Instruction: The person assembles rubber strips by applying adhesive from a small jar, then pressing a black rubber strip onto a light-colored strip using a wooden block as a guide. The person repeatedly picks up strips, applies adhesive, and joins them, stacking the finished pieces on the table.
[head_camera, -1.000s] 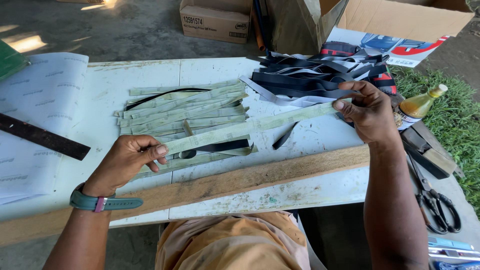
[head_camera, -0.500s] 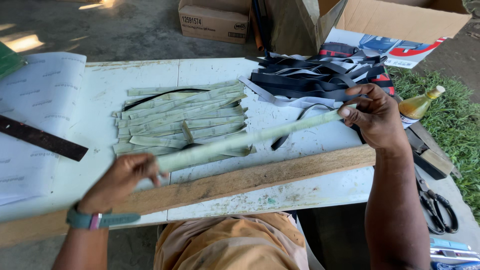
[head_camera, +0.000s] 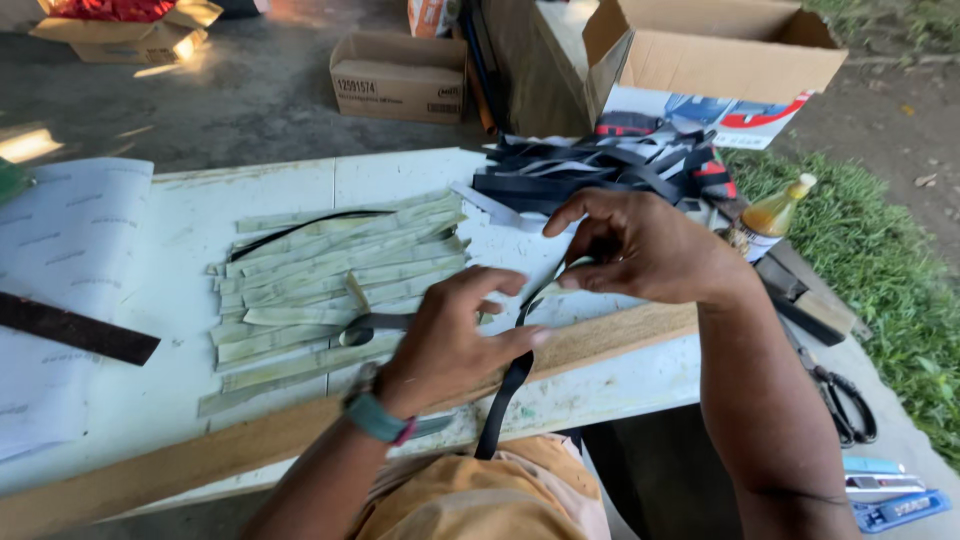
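My right hand (head_camera: 640, 245) pinches the upper end of a black strap (head_camera: 505, 395) over the white table (head_camera: 180, 390). The strap runs down across a wooden plank (head_camera: 620, 335) and hangs toward my lap. My left hand (head_camera: 455, 335), with a teal watch on its wrist, closes over the same strap just left of the right hand. A pile of pale green strips (head_camera: 340, 270) lies flat right behind and left of my left hand. A heap of black straps (head_camera: 600, 170) lies beyond my right hand.
An open cardboard box (head_camera: 720, 60) stands behind the strap heap. A bottle of amber liquid (head_camera: 770, 215) and scissors (head_camera: 845, 405) lie to the right. A dark ruler (head_camera: 75, 330) rests on white paper (head_camera: 60, 250) at left. Another box (head_camera: 400, 75) sits on the ground.
The long pale green strip stretched between both hands is no longer held. My hands have come together in front of the pile and taken hold of a black strap.
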